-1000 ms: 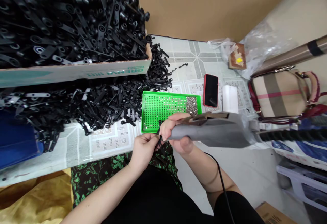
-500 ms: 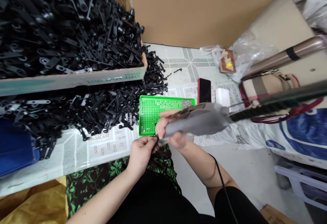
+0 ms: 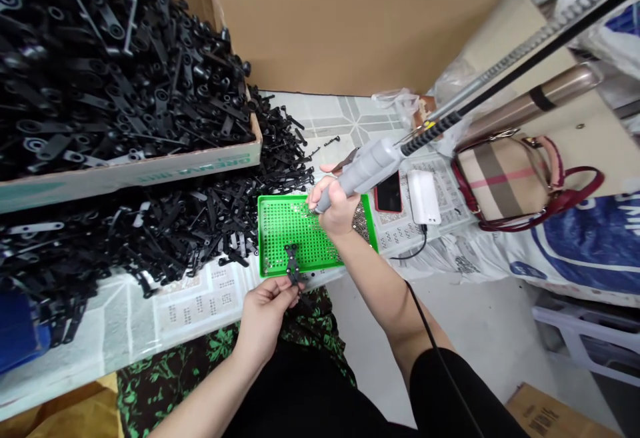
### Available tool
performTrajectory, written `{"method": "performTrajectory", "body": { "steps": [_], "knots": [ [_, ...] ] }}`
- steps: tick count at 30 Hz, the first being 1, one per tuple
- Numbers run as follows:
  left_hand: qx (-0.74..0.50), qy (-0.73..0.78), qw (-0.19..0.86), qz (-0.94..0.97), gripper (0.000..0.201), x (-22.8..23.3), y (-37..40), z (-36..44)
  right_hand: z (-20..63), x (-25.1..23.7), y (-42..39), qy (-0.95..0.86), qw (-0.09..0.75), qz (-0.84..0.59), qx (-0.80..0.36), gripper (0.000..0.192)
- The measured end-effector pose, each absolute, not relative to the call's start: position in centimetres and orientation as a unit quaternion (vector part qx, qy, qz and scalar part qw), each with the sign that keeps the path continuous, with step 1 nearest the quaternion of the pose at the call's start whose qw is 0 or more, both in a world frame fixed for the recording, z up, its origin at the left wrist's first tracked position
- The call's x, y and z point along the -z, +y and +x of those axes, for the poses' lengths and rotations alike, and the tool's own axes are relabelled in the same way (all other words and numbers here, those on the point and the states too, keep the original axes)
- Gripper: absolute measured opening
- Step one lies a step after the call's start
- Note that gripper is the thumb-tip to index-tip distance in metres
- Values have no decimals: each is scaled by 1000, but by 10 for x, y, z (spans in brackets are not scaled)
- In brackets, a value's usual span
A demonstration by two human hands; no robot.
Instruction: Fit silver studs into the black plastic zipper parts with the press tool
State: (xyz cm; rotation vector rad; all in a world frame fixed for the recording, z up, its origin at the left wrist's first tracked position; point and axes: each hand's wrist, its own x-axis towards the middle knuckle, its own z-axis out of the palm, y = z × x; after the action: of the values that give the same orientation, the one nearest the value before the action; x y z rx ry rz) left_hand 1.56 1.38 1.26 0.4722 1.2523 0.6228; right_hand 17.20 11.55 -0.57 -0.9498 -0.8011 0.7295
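Observation:
My left hand (image 3: 267,308) pinches a small black plastic part (image 3: 292,262) just above the near edge of the table. My right hand (image 3: 336,206) grips a grey electric screwdriver (image 3: 366,165), its tip pointing down onto the green perforated tray (image 3: 280,225). A patch of small metal screws (image 3: 361,220) lies at the tray's right end. The screwdriver's black cable (image 3: 505,65) runs up to the upper right.
A cardboard box (image 3: 130,168) heaped with black plastic parts stands at the left, with more parts (image 3: 165,221) spilled on the table. A red phone (image 3: 389,195), a white charger (image 3: 423,197) and a plaid handbag (image 3: 505,171) lie to the right. Brown cardboard backs the table.
My right hand lifted the screwdriver away from the part and swung its tip over onto the green tray. My left hand kept the black part, now raised into clear view.

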Motion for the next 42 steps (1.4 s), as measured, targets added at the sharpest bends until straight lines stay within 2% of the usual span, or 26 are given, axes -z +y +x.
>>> {"method": "performTrajectory", "body": {
  "steps": [5, 11, 19, 26, 33, 37, 42],
  "knots": [
    [-288, 576, 739, 197, 16, -14, 14, 17, 172, 4, 114, -373, 759, -426, -320, 33],
    [-294, 575, 739, 190, 17, -11, 13, 18, 172, 3, 114, -366, 753, -451, -308, 44],
    [-294, 578, 736, 194, 18, -10, 14, 18, 171, 3, 112, -373, 751, -434, -329, 44],
    [-324, 606, 701, 192, 23, -6, 5, 21, 171, -3, 106, -379, 756, -418, -332, 30],
    [-418, 598, 639, 243, 30, -3, -7, 20, 158, -44, 66, -302, 755, -384, -437, 35],
    [-380, 596, 608, 362, 10, 0, -4, 13, 144, -54, 47, -263, 735, -377, -498, 36],
    [-367, 583, 582, 433, 20, 3, -2, 6, 129, -54, 42, -239, 711, -378, -543, 37]
  ]
}}
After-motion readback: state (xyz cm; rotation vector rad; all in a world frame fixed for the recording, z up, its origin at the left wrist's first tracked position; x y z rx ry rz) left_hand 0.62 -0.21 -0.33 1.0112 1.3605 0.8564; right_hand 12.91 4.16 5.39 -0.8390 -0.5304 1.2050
